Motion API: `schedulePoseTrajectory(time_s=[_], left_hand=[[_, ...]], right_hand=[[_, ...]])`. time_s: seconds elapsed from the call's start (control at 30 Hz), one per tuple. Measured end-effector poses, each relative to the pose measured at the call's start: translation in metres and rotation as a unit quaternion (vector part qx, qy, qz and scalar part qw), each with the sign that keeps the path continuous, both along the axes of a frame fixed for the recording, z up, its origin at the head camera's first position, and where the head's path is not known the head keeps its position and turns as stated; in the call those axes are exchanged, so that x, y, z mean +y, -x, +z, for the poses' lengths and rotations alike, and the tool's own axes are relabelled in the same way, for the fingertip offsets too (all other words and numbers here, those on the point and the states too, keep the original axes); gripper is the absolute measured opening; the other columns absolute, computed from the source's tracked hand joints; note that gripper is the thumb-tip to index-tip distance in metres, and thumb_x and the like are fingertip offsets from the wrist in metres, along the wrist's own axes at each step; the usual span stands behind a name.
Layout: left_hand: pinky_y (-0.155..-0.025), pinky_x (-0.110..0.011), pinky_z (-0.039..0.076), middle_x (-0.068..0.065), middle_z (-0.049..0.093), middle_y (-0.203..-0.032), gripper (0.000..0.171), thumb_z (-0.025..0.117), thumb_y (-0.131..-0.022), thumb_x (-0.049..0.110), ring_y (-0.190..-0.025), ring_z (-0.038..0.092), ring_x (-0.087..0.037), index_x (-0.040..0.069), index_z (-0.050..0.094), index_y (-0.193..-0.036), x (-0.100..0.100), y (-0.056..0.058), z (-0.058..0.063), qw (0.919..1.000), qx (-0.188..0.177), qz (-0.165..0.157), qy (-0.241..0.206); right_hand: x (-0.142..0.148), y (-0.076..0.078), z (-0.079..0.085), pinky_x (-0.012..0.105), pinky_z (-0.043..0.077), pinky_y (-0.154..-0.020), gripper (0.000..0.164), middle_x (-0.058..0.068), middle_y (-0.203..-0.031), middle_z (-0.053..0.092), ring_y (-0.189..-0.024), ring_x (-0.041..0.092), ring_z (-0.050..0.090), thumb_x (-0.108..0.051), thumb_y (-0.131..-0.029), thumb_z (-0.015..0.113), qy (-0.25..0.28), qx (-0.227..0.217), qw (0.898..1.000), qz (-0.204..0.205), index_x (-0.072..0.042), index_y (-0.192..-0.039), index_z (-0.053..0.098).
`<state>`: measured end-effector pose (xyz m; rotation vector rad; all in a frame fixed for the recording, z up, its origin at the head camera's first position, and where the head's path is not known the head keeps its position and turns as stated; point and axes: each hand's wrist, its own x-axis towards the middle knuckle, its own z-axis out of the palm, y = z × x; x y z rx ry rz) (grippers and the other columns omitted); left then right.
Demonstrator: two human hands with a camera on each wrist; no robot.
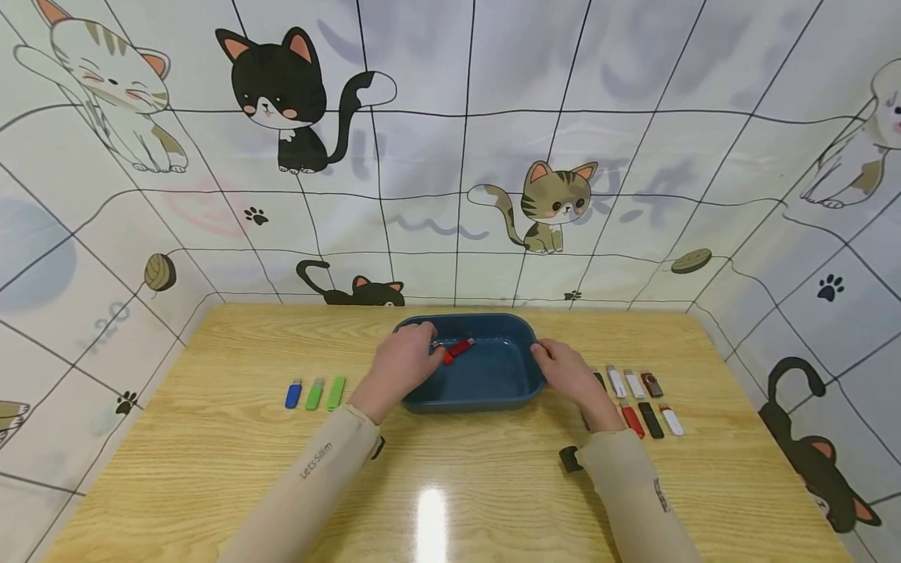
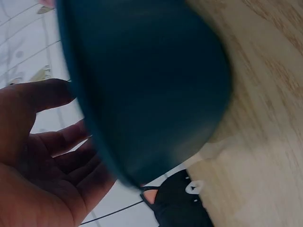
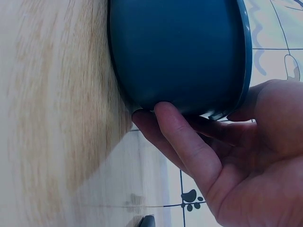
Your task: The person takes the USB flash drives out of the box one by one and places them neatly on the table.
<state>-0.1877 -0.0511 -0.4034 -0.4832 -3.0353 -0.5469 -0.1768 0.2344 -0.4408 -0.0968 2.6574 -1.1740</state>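
A dark blue plastic basin [image 1: 493,399] stands on the table. Inside it, towards the left, lie a red USB flash drive [image 1: 461,347] and another red piece [image 1: 447,357] close by, partly covered by my left hand. That left hand [image 1: 407,356] reaches over the basin's left rim; in the left wrist view its palm faces the wall and the fingers look loosely bent, their tips hidden behind the rim. On the other end, my right hand [image 1: 566,374] grips the basin, thumb at the rim and fingers [image 3: 180,127] against the outer wall.
Left of the basin lie a blue USB drive [image 1: 292,394] and two green ones [image 1: 336,393]. On the right, several more lie in two rows, including a red one [image 1: 632,420] and a black one [image 1: 651,420]. A cat-patterned cloth [image 1: 422,219] encloses the table.
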Motion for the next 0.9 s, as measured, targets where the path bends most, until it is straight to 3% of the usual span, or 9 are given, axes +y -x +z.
schedulePoseTrajectory(time_s=[0.13,0.27,0.4,0.57,0.77,0.9], left_hand=[[-0.060,-0.035,0.055,-0.009,0.068,-0.085,0.019,0.070,-0.099,0.022,-0.066,0.063,-0.022,0.003,0.070,-0.101,0.005,0.010,-0.009,0.9998,-0.010,0.007,0.013],[-0.051,-0.033,0.045,-0.006,0.056,-0.069,0.022,0.068,-0.100,0.022,-0.057,0.054,-0.021,0.007,0.063,-0.085,0.008,0.018,-0.017,0.9990,-0.030,0.016,0.030],[-0.057,-0.036,0.052,-0.010,0.066,-0.082,0.014,0.064,-0.101,0.018,-0.065,0.060,-0.024,0.005,0.070,-0.099,0.012,0.024,-0.022,0.9980,-0.050,0.025,0.030],[-0.068,-0.043,0.059,-0.013,0.070,-0.109,0.028,0.060,-0.103,0.017,-0.078,0.063,-0.027,0.009,0.071,-0.127,0.018,0.028,-0.027,0.9957,-0.081,0.028,0.034],[-0.067,-0.041,0.055,-0.012,0.067,-0.102,0.024,0.060,-0.102,0.016,-0.080,0.058,-0.026,0.012,0.075,-0.120,0.021,0.028,-0.030,0.9940,-0.097,0.028,0.041],[-0.066,-0.042,0.055,-0.012,0.065,-0.096,0.019,0.061,-0.102,0.018,-0.078,0.057,-0.026,0.011,0.077,-0.111,0.022,0.027,-0.031,0.9945,-0.091,0.026,0.043]], right_hand=[[-0.001,0.000,0.000,0.043,0.062,-0.079,0.047,0.029,-0.129,0.059,-0.105,0.039,0.068,-0.023,-0.114,0.037,-0.002,-0.003,1.000,-0.001,0.008,-0.147,0.047],[0.000,0.000,0.000,0.043,0.062,-0.078,0.046,0.026,-0.120,0.062,-0.102,0.037,0.069,-0.022,-0.114,0.038,-0.002,0.000,1.000,-0.002,0.008,-0.146,0.049],[0.000,0.000,0.001,0.043,0.062,-0.077,0.046,0.026,-0.121,0.062,-0.101,0.037,0.069,-0.022,-0.113,0.038,-0.003,0.003,1.000,-0.002,0.008,-0.146,0.048],[0.000,0.000,0.001,0.042,0.062,-0.077,0.046,0.027,-0.124,0.062,-0.101,0.037,0.069,-0.022,-0.113,0.038,-0.003,0.005,1.000,-0.002,0.008,-0.146,0.048],[-0.001,0.000,0.001,0.042,0.062,-0.078,0.045,0.023,-0.113,0.063,-0.100,0.035,0.069,-0.023,-0.114,0.038,-0.004,0.000,1.000,-0.003,0.008,-0.144,0.050],[0.000,0.000,0.000,0.043,0.062,-0.078,0.045,0.024,-0.119,0.063,-0.103,0.036,0.069,-0.024,-0.114,0.038,-0.003,-0.002,1.000,-0.004,0.007,-0.145,0.049]])
